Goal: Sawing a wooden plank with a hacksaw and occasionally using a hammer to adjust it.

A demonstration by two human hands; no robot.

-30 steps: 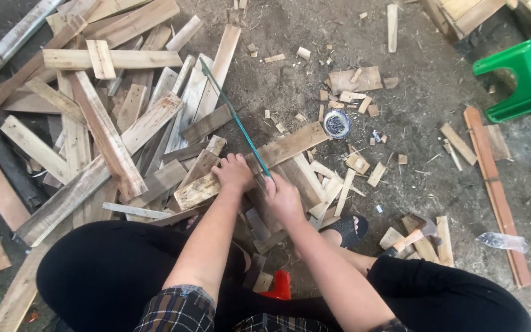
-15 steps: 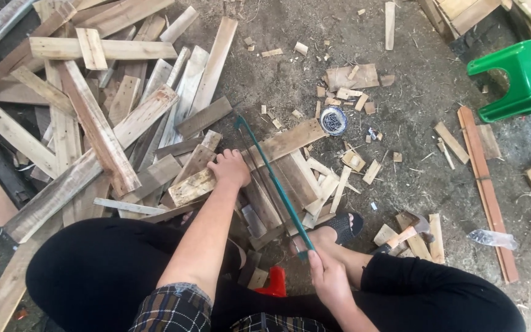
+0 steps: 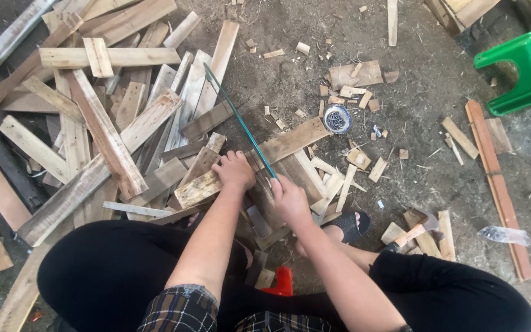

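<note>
My left hand (image 3: 235, 170) presses down on a long wooden slat (image 3: 290, 140) that lies across other boards on the ground. My right hand (image 3: 289, 198) grips the handle of a green-framed hand saw (image 3: 236, 117). The saw's blade runs up and to the left from the hand and crosses the slat just right of my left hand. My black-trousered legs and one sandalled foot (image 3: 346, 224) frame the spot.
A heap of rough planks (image 3: 99, 123) fills the left side. Small offcuts (image 3: 351, 92) and a round tin of nails (image 3: 337, 118) lie beyond the slat. A green plastic stool (image 3: 520, 67) stands at the top right. A hammer (image 3: 410, 232) and a long reddish board (image 3: 499, 184) lie right.
The saw was drawn back toward my body half a second ago and has now been pushed forward again along the slat. My left hand has stayed on the slat.
</note>
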